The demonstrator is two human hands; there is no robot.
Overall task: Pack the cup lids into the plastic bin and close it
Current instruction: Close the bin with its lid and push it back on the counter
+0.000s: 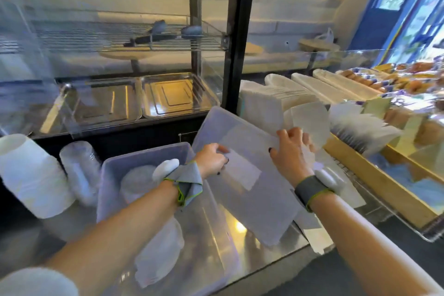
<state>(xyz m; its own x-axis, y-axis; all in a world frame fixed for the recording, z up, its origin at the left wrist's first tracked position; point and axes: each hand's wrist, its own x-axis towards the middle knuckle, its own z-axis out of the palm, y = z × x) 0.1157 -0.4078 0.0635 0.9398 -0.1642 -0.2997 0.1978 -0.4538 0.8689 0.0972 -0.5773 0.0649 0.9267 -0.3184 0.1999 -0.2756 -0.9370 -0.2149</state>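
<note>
Both forearms reached forward over the steel desk, each wrist wrapped in a grey band. Just beyond them, the left hand and right hand were closed on the translucent lid of the plastic bin, holding it tilted, its upper edge toward the glass display case, its lower corner over the desk's near edge. That open bin stood at the desk's left part with clear cup lids stacked inside. White cups and a sleeve of clear cups lay beside the bin's left wall. Stacked napkins stood right of the lid.
</note>
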